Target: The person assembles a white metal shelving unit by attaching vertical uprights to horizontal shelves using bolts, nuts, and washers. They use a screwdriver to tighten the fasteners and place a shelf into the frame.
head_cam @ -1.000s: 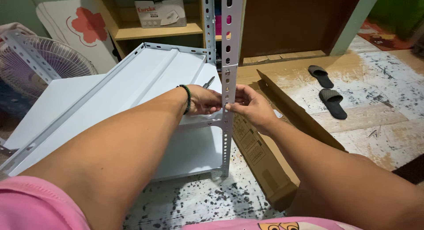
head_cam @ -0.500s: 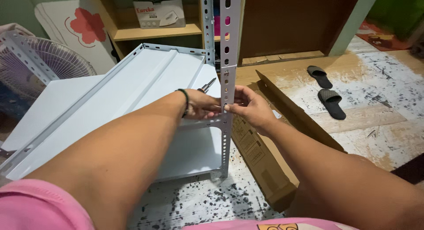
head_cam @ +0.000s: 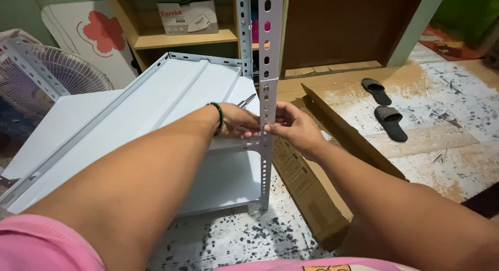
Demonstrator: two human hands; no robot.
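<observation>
Floor: worn boards with flaking white paint, speckled dark below the upright post (head_cam: 266, 120).
Post: grey, slotted, standing vertical mid-room; a second like post (head_cam: 244, 31) rises just behind it.
Shelf panels: a white metal shelf (head_cam: 156, 99) leans left of the post, tilted.
Left hand (head_cam: 236, 120): closed around a screwdriver (head_cam: 245, 101), pressed to the post's left face.
Right hand (head_cam: 293, 128): fingertips pinching the post's right edge at a hole; what they pinch is too small to tell.
Right of post: open cardboard box (head_cam: 312, 182) touching its foot, two slippers (head_cam: 384, 107) well apart.
Left of post: fan (head_cam: 52, 78).
Behind post: wooden shelving (head_cam: 182, 38).
Open room: bare floor right of the box.
</observation>
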